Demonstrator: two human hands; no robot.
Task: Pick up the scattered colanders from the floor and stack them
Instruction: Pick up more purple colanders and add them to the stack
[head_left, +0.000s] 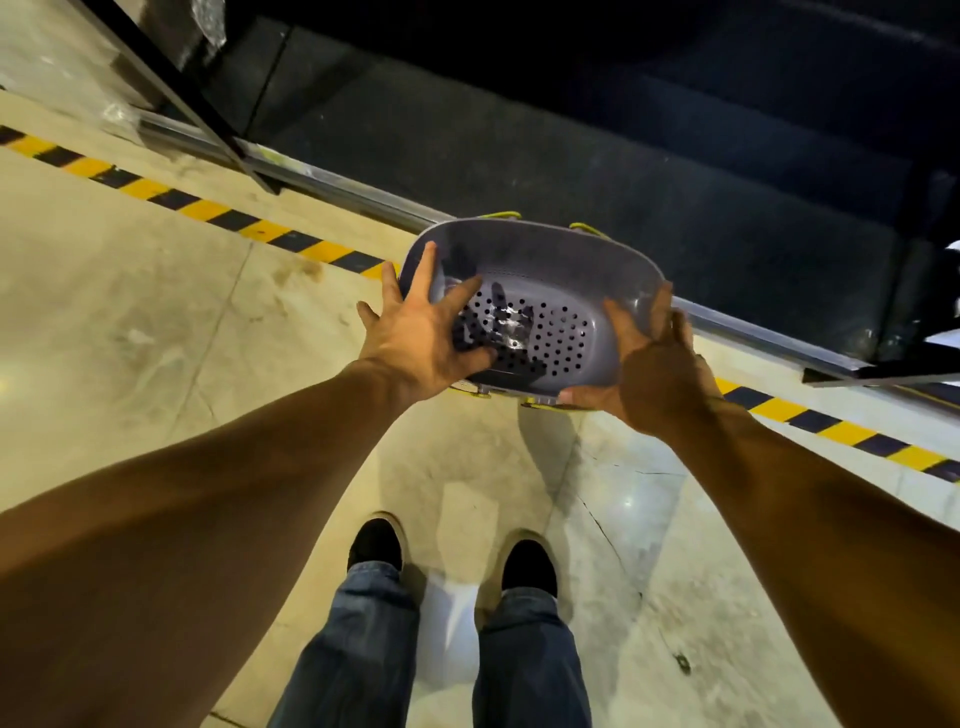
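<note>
I held the grey colander (535, 291) in the air in front of me, tilted so its holed bottom faced me, above the spot where the pale floor (156, 322) met the metal rail (753, 332). Yellow edges (501, 214) peeked out behind its far rim and under its near one, so I judged at least one more colander was nested beneath it, though I could not tell how many.

My left hand (421, 338) gripped the left end, fingers spread, some reaching over the rim into the bowl and the thumb pressing on the inside near the holes. My right hand (654, 364) cupped the right end from outside and below, fingers close together around the wall.

Beyond the rail lay a dark lower area (623, 182), and striped warning tape (234, 221) ran along the edge. My shoes (376, 543) stood a little back from it.

The risk I saw was the tilt: if the nested pieces sat loosely, one could slide out and drop over the rail. My splayed left fingers gave little clamping force against that.
</note>
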